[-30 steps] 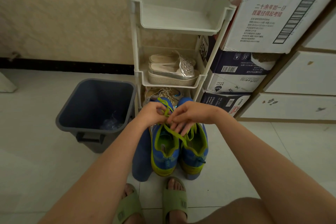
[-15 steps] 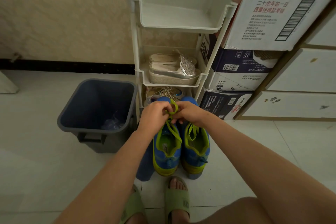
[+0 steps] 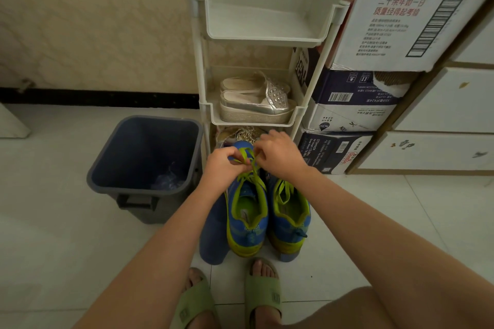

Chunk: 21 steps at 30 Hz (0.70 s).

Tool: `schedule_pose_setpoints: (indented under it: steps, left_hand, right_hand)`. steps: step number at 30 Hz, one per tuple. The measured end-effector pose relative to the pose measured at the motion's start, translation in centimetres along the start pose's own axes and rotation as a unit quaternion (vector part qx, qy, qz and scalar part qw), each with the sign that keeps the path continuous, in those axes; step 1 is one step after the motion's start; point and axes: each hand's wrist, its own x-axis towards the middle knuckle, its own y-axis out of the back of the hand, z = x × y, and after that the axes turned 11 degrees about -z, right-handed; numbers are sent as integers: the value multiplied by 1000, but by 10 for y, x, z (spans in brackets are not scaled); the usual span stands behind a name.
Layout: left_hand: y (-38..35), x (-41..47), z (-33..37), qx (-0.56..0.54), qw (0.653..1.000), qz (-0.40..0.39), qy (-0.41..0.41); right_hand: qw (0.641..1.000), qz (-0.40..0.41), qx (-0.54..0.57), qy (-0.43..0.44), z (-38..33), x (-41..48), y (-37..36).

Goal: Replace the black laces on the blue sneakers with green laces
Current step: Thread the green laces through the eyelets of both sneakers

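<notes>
Two blue sneakers with yellow-green trim stand side by side, heels toward me, on a blue stool. The left sneaker (image 3: 247,222) has a green lace (image 3: 250,165) running up from its eyelets. My left hand (image 3: 223,165) pinches one part of that lace above the shoe's tongue. My right hand (image 3: 279,155) pinches the other part just beside it, fingers curled. The right sneaker (image 3: 290,219) shows green lace loops over its opening. No black lace is in sight.
A dark grey bin (image 3: 145,165) stands to the left of the shoes. Behind them is a white shelf rack (image 3: 256,40) with silver sandals (image 3: 256,101). Stacked cardboard boxes (image 3: 347,104) and white drawers (image 3: 438,147) fill the right. My sandalled feet (image 3: 230,299) are below.
Both hands have moved up and away toward the toe of the left sneaker, drawing the green lace with them. My right hand has shifted off the right sneaker.
</notes>
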Motion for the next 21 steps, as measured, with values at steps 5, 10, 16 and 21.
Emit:
schedule_pose_setpoints:
  steps: [5,10,16,21]
  left_hand:
    - [4,1,-2,-37,999,-12,16]
    - [8,2,-6,-75,996,-23,33]
    - [5,3,-5,-93,995,-31,26]
    - [8,1,-3,-98,987,18,122]
  right_hand:
    - [980,168,9,-106,17,-1,9]
    - [975,76,176,-117,14,-10,28]
    - [950,-186,249,5,5,-13,12]
    - [961,-143,235,-10,16,-15,14]
